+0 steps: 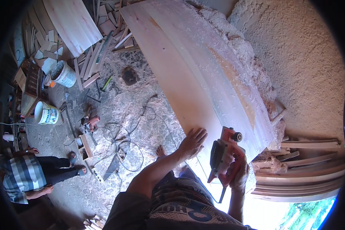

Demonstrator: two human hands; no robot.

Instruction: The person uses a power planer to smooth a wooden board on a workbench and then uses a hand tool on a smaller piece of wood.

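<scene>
A long pale wooden panel (180, 69) stretches from the far middle toward me, strewn with shavings on its right side. My left hand (193, 143) lies flat on its near left edge, fingers stretched out. In my right hand (238, 170) is a reddish electric planer (225, 153) with a dark side part and a black front knob. My fingers wrap round its rear handle. The planer is over the panel's near end; whether its sole touches the wood is hidden. A dark cord hangs from the planer's rear end.
Curved timber lengths (299, 180) are stacked at the right. Shavings heap along the wall (295, 65). Coiled cable (128, 147), a red power tool (92, 123) and buckets (46, 112) stand or lie on the left floor. A person (30, 174) in a checked shirt is at far left.
</scene>
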